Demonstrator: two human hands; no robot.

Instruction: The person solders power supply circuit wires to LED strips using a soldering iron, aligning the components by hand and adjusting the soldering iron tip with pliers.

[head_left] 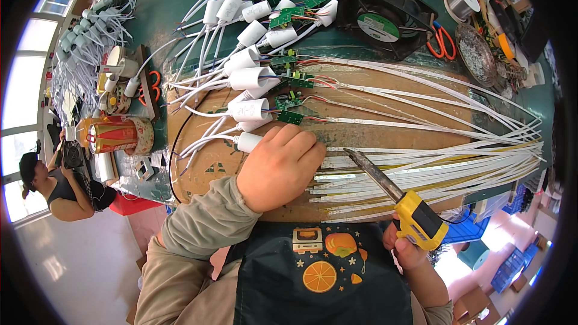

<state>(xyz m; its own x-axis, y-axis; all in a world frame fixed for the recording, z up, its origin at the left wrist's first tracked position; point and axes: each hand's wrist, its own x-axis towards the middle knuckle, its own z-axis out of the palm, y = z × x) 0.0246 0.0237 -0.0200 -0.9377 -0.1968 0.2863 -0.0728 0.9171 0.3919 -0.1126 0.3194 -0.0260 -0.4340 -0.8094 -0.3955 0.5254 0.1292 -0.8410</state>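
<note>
My right hand (411,248) grips a yellow and black soldering iron (419,219). Its dark tip points up and left, over the ends of the white LED strips (385,176). My left hand (283,165) is closed, knuckles up, at the left ends of these strips. What its fingers pinch is hidden beneath it. Right beside that hand lies a white cable-end cap (247,142) with its cable running left. Above it, white caps (248,110) sit by small green circuit boards (289,117), from which thin wires run to LED strips fanned out to the right.
A black fan (385,15) stands at the back, near orange-handled scissors (442,42), a solder spool (462,2) and a metal dish (475,51). More capped cables (90,42) are heaped at far left, near a red-gold can (113,134). Another person (66,186) is beyond the left edge.
</note>
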